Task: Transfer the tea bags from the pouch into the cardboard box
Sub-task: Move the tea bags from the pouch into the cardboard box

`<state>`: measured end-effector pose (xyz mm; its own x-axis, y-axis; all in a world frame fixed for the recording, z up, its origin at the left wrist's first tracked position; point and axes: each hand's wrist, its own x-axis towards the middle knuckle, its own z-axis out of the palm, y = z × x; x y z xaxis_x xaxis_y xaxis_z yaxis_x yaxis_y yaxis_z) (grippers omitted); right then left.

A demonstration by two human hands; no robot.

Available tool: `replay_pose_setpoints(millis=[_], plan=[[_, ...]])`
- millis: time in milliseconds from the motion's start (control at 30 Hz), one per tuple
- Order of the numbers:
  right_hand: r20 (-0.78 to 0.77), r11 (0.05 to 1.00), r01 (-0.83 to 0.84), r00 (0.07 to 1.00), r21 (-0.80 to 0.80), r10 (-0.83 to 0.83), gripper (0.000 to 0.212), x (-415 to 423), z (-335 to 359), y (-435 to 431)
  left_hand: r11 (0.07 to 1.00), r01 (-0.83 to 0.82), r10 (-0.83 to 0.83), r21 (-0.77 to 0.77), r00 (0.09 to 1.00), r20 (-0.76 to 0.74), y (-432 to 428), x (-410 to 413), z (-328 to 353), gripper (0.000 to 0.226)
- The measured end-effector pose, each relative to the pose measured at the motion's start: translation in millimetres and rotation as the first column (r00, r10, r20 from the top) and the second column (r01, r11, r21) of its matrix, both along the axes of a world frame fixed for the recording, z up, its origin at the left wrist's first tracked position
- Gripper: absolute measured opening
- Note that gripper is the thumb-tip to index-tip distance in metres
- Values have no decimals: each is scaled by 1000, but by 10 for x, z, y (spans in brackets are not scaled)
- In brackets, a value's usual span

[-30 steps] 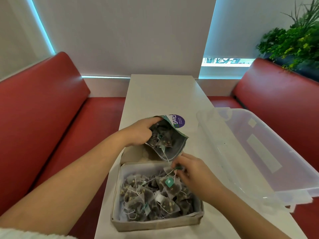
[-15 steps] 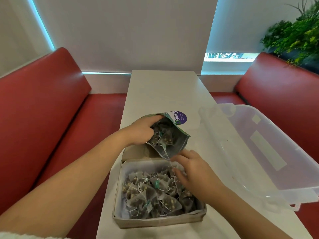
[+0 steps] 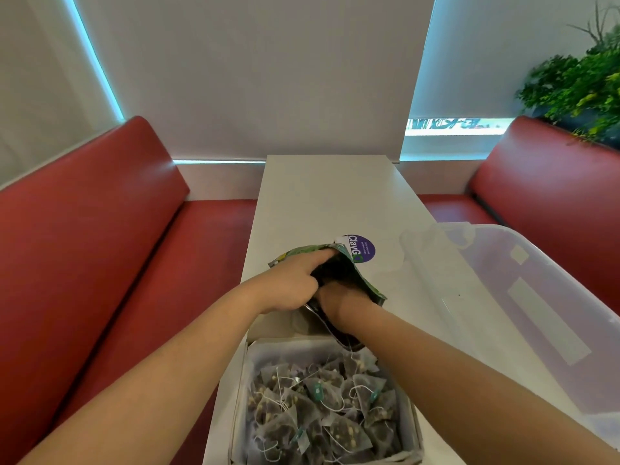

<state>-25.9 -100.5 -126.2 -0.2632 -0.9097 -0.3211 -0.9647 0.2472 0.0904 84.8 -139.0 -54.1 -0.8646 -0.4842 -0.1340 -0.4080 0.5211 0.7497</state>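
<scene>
While right hand's [image 3: 343, 302] fingers unseen inside, pouch [image 3: 364, 281] in left hand's [image 3: 291, 287] grip, long axis near-far, mouth toward cardboard box [image 3: 275, 325].

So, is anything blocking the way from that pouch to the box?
Nothing visible does. The left hand holds the pouch open just beyond the open cardboard box; the right hand reaches into the pouch, and only tea bags lie in the box.

You can pass over the table [image 3: 328, 196] beyond the pouch [image 3: 360, 276]. The clear bin [image 3: 486, 297] walls off your right.
</scene>
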Motion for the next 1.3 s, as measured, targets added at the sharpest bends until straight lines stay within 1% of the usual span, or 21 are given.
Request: replay_pose_setpoints(millis=[100,133,200,300,367,400,467,567,633,767,833,900,967,1033,1067,1133,1200,1233,1300], plan=[[-92,996,-74,993,-49,70,43,20,102,82,1000,-13,13,-4,1000,-25,-10,-1,7,76],[-112,988,-122,988,-95,111,41,31,149,151,1000,-18,18,-7,999,-35,-12,-2,17,76],[-106,948,-197,979,-251,176,36,37,197,320,1000,-22,23,11,999,-41,-13,-4,40,76],[-12,847,-184,979,-500,205,25,41,244,595,999,-32,33,37,999,-25,-32,0,46,75],[104,756,-128,962,-642,251,10,58,293,788,998,-36,37,47,999,-11,-46,10,38,75],[180,720,-77,945,-690,273,7,74,326,882,998,-37,37,48,999,-4,-49,19,36,75],[293,665,17,906,-747,307,11,101,366,1051,997,-47,47,58,999,6,-47,33,37,73],[377,631,102,869,-769,320,12,125,366,1250,996,-58,58,64,998,8,-31,50,50,70],[397,626,113,854,-771,334,12,141,355,1354,996,-56,55,67,998,5,-27,59,55,68],[349,588,49,843,-807,410,13,197,289,1503,997,-46,45,61,999,9,-11,72,64,71],[306,589,-22,839,-807,450,9,242,240,1548,997,-57,56,53,998,13,-1,80,70,72],[252,635,-133,841,-761,478,8,277,168,1577,997,-62,62,41,998,13,9,79,80,73],[227,710,-241,838,-661,496,11,297,103,1586,998,-51,50,38,999,11,25,78,94,71],[223,743,-281,837,-607,499,14,298,82,1584,998,-41,41,44,999,7,33,83,90,70],[229,734,-261,839,-627,494,14,292,99,1578,998,-40,40,50,999,4,34,86,78,70],[250,688,-170,849,-706,466,14,275,181,1525,997,-44,44,61,999,-6,27,90,46,72],[265,658,-73,877,-750,400,17,231,271,1371,997,-39,40,62,999,-14,28,84,31,73],[269,668,-41,896,-743,354,19,192,290,1249,998,-33,34,53,999,-19,33,78,33,72],[263,739,-18,929,-674,262,29,113,277,944,999,-18,19,43,1000,-21,42,63,47,72]])
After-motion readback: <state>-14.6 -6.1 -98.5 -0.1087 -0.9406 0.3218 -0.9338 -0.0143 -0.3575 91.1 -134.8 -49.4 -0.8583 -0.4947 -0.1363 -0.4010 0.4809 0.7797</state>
